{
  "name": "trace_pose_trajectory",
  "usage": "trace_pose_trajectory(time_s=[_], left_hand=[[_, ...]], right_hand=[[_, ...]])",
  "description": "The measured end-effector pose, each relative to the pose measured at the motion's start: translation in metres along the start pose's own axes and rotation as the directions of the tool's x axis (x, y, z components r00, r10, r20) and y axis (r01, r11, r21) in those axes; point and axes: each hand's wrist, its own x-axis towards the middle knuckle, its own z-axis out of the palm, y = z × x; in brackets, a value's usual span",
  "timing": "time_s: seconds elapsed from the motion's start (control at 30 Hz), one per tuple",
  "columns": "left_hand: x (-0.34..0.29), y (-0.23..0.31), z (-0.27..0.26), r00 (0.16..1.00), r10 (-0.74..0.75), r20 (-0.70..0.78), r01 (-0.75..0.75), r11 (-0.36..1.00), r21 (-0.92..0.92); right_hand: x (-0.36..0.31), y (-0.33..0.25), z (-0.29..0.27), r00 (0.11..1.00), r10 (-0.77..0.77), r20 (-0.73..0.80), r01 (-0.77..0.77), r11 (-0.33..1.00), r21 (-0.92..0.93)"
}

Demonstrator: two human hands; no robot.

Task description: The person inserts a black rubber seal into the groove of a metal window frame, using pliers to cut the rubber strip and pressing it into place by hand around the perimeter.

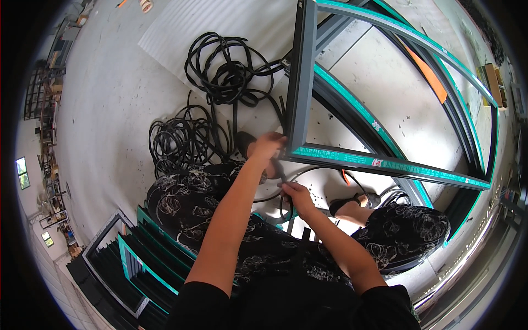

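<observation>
A dark grey window frame (300, 82) with green protective film stands tilted in front of me. At its lower left corner is my left hand (268, 147), fingers closed against the frame's outer edge; what they pinch is hidden. My right hand (297, 199) is just below that corner, thumb and fingers closed round a black rubber strip (283, 177). The strip runs up toward the left hand, and a loop of it hangs under the right hand.
Two tangled piles of black strip, a larger coil (228, 71) and a thinner coil (179, 140), lie on the floor at left. More green-filmed frames (379, 129) stand behind. Stacked frames (132, 258) are at lower left. A cardboard box (491, 82) is at far right.
</observation>
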Motion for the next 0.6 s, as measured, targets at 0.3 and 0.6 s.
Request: trace_pose_trajectory(time_s=[0.3, 0.6], left_hand=[[-0.001, -0.018, -0.017, 0.983, -0.066, 0.172, 0.084, 0.991, -0.101], [-0.015, -0.018, -0.003, 0.999, 0.042, 0.023, -0.042, 0.999, 0.027]], right_hand=[[-0.002, -0.008, -0.008, 0.997, -0.073, -0.014, 0.074, 0.996, 0.055], [-0.007, -0.016, -0.015, 0.998, -0.027, -0.057, 0.029, 0.999, 0.031]])
